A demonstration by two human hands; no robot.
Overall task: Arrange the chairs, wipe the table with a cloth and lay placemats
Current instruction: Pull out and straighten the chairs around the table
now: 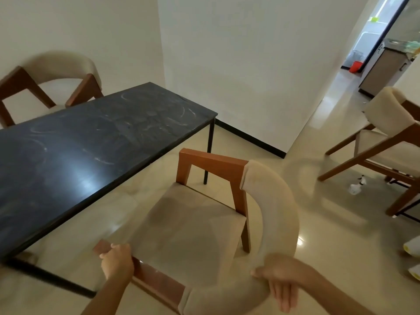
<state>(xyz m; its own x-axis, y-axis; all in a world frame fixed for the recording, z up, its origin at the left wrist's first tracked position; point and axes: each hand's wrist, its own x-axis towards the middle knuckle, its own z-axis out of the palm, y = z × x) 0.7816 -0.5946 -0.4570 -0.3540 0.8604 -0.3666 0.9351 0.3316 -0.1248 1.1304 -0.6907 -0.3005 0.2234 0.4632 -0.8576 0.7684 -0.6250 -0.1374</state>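
Chair [195, 226] gripped by left hand [117, 260] on its armrest and right hand [279, 280] on its backrest, probably needing pushing toward the smeared table [95, 142].

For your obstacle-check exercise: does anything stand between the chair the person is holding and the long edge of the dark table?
Nothing visible does. Between the held chair and the table lies only bare floor. Both hands are already on the chair: left hand on its wooden arm, right hand on its padded back.

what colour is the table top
The table top is black or very dark grey, with pale swirly smears; it shows in the head view.
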